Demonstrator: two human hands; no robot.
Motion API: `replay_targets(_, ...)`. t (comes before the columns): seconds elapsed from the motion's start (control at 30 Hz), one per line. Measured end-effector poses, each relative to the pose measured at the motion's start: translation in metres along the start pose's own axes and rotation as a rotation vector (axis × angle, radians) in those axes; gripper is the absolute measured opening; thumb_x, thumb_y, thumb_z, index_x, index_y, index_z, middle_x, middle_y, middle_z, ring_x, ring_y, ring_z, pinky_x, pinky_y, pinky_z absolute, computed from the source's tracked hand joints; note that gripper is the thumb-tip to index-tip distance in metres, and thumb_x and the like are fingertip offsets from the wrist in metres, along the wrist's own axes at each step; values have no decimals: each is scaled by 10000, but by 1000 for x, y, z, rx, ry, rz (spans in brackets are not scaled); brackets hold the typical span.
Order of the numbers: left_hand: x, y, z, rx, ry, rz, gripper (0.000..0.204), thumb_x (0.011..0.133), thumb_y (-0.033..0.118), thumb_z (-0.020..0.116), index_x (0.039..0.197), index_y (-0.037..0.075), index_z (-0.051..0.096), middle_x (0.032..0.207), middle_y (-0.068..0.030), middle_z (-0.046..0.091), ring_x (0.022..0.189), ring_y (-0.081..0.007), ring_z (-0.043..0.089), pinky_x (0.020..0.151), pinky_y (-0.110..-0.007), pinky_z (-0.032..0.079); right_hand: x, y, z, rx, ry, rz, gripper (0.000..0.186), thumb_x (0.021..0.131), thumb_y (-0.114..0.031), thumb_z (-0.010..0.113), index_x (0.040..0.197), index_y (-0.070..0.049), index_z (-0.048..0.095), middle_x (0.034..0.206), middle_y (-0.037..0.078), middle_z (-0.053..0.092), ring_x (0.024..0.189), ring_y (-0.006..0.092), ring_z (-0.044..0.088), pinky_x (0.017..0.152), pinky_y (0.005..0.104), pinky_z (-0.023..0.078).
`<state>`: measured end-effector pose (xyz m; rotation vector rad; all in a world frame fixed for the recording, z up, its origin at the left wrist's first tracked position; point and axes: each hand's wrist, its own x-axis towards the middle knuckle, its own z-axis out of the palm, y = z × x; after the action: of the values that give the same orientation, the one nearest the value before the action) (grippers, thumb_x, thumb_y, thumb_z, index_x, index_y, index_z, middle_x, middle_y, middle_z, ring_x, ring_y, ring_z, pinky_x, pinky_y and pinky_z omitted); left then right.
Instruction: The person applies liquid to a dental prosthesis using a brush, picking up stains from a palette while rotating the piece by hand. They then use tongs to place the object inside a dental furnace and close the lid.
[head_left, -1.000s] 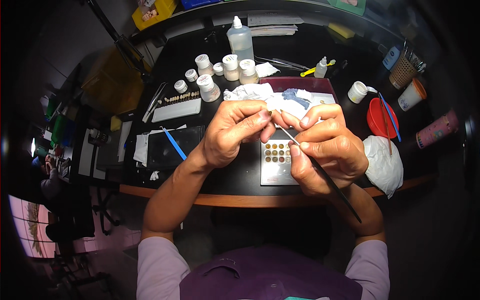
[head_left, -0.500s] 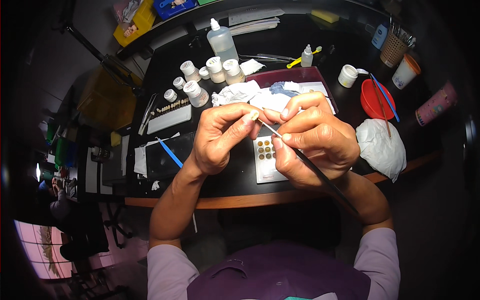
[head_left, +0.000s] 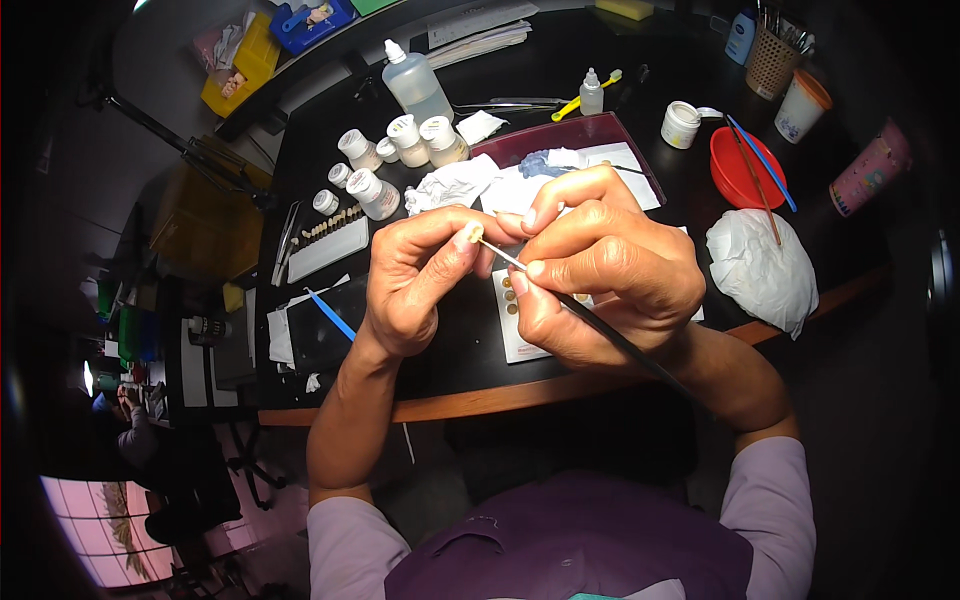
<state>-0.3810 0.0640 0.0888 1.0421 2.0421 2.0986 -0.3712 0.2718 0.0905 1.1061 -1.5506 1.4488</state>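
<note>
Between the thumb and fingers of my left hand [head_left: 405, 290] is a small tooth-coloured dental crown [head_left: 473, 232]. My right hand [head_left: 625, 265] pinches a thin brush [head_left: 622, 342] with a black handle and a pale metal neck. Its tip meets the crown or lies just beside it; the fine contact is too small to tell. The fingertips of both hands come together behind the crown. Below them, partly hidden by my right hand, lies a white palette [head_left: 520, 345] with round wells of brownish colours.
White-lidded jars [head_left: 373, 195] and a large clear bottle [head_left: 417, 88] stand at the back left. Crumpled tissue [head_left: 455, 183] lies beside a maroon tray [head_left: 622, 142]. At right are a red bowl [head_left: 745, 180], a white cloth bundle [head_left: 760, 270] and a pink tumbler [head_left: 870, 168].
The whole view has shifted, with the table things and both hands now further left in the picture. Both grips stay the same, and the brush tip remains at the crown.
</note>
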Motion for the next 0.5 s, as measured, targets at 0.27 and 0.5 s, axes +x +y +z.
replay_targets(0.27,1,-1,0,25,10,17,300,1051,128,525,1086,-90,728,1128,-157,760,770,-89,560,728,-247,478,1,1,-3,2,-45,-21,230,712,75,813,889,-16,699,807,90,716,853,260,656,777,368,556)
replay_targets(0.5,1,-1,1,40,14,14,305,1053,137,527,1088,-87,730,1118,-153,762,765,-93,560,728,-252,479,1,0,-2,2,-32,-32,225,703,81,803,880,-13,698,800,88,710,849,264,660,780,368,558)
